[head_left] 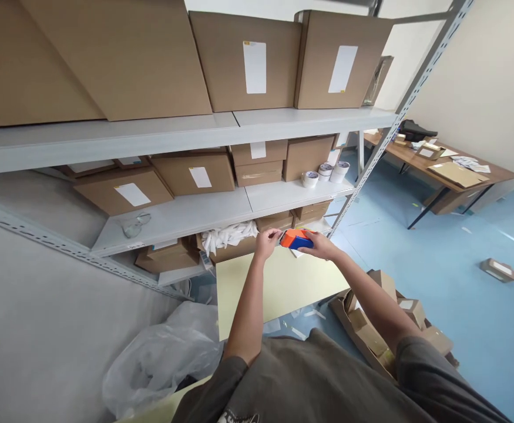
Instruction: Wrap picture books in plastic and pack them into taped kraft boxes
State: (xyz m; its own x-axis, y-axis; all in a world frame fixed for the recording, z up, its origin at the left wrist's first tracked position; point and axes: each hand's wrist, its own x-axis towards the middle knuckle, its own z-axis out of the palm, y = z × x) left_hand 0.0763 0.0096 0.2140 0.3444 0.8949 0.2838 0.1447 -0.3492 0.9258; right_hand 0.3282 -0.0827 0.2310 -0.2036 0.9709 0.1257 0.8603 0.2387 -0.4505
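Note:
An orange and blue tool (296,239), which looks like a tape dispenser, is held above the pale yellow table (243,288). My right hand (321,245) wraps round its right end. At its left end, my left hand (267,242) has its fingers pinched together beside the dark tip; whatever is between them is too small to make out. Behind my hands, white cloth-like material (228,235) lies on the low shelf.
Metal shelving (186,138) with cardboard boxes (243,64) rises ahead; white tape rolls (325,171) stand on its middle shelf. A plastic bag (164,358) lies at lower left, a carton of small boxes (366,335) at lower right. A wooden desk (499,171) stands far right.

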